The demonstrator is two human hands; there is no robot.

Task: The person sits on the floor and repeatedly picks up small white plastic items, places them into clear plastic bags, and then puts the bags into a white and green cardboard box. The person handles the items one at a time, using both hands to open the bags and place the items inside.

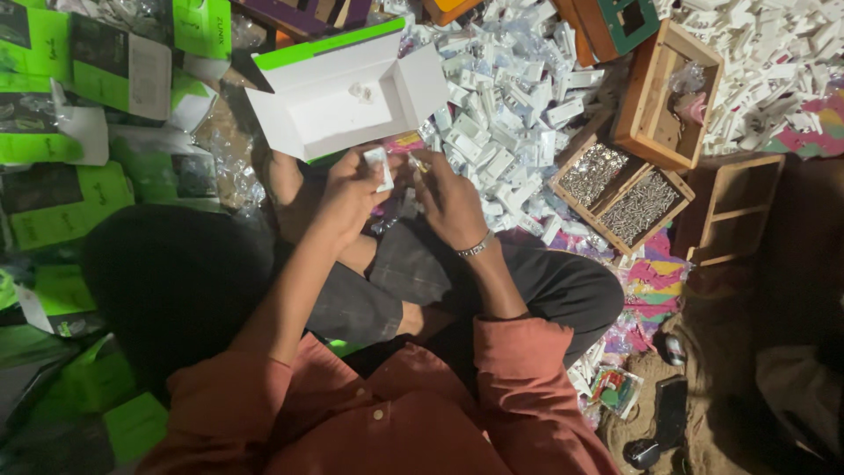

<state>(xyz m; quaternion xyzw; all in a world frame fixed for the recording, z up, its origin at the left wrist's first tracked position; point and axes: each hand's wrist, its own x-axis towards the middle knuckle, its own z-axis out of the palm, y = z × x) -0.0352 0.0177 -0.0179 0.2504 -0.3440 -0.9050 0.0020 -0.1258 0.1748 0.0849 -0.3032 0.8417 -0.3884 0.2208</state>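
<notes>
The left hand [347, 198] pinched a small white plastic rectangular part [381, 167] by its edges, fingers closed on it just below the open white cardboard box with a green rim [347, 92]. The right hand [448, 202] held its fingers together on something tiny that I could not make out. The part looked light, stiff and smooth, best gripped across its narrow sides. A heap of similar white plastic pieces [510, 105] lay on the floor beside it.

Single head view; looks steeply down from above; close over lap and cluttered floor.
</notes>
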